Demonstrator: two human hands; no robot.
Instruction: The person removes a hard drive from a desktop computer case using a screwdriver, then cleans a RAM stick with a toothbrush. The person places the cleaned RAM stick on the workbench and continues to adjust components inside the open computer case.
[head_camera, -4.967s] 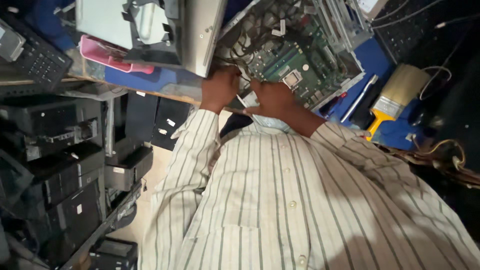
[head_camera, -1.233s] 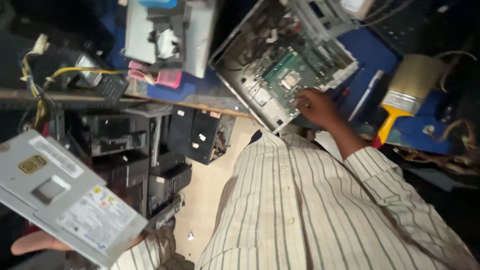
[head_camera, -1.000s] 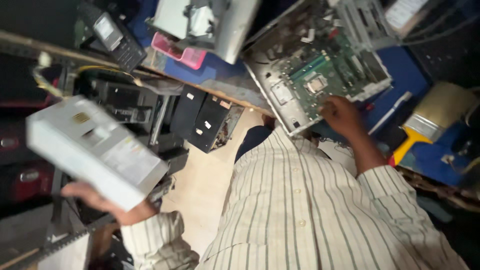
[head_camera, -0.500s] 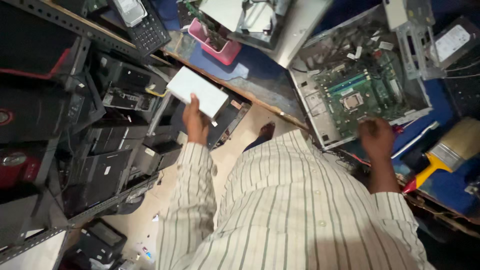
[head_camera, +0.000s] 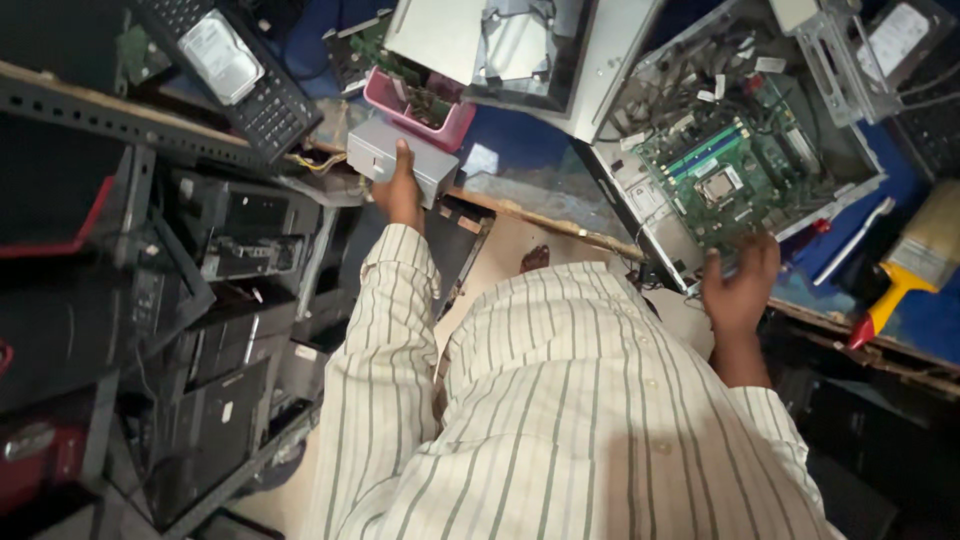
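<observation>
- Power supply box (head_camera: 402, 160), grey and made of metal, is gripped by the left hand (head_camera: 400, 192) at the front edge of the blue workbench (head_camera: 520, 165).
- A second ago the box was held up high over the shelves on the left; now it has been brought down to the bench, just beside the pink tray (head_camera: 420, 100).
- It looks as if the box is being set down, so it may soon be out of the hand.
- The left arm is stretched out straight ahead in its striped sleeve (head_camera: 385, 330), with the fingers closed around the near side of the box.
- The right hand (head_camera: 740, 285) is laid on the near edge of the open computer case (head_camera: 740, 150), with the fingers curled over the rim.
- It cannot be told if the rim is squeezed tight or only touched.
- The right hand was at this same case a second ago, so the case has been kept steady all the while.
- A green motherboard (head_camera: 715, 170) is seen inside the case.
- A hard drive (head_camera: 220, 55) is laid on a black keyboard (head_camera: 250, 85) at the top left.
- A paint brush with a yellow handle (head_camera: 905, 280) is lying well apart on the right.
</observation>
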